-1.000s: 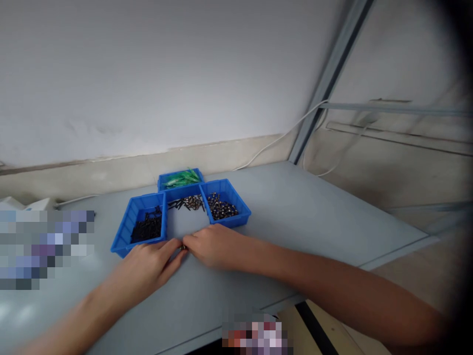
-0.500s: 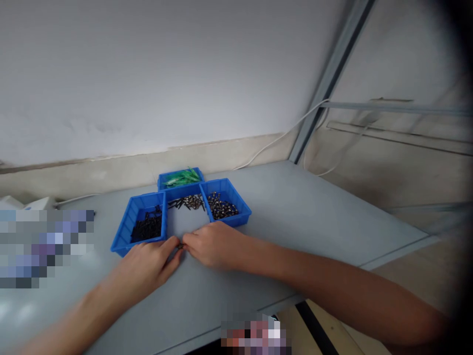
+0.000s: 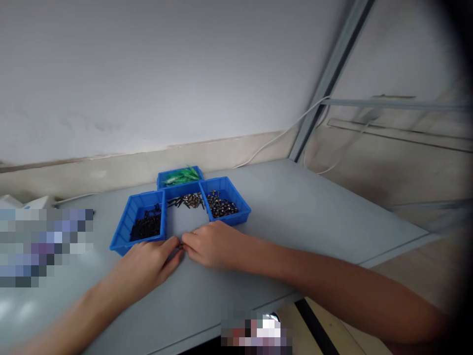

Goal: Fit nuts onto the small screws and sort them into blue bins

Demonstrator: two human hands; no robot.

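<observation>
Above grey tabletop [image 3: 288, 207] | 2 hands, left [image 3: 148, 264] and right [image 3: 214, 246], tips meeting | fingers pinching 1 small part [image 3: 181, 246]

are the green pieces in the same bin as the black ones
No, the green pieces lie in the back bin, the black pieces in the left one.

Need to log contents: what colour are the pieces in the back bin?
Green pieces, showing best in the head view.

Fingertips [image 3: 173, 242] mostly hide 1 tiny piece [image 3: 181, 246], its kind unclear, and pixelation blurs the left-edge patch [image 3: 46, 246].
</observation>
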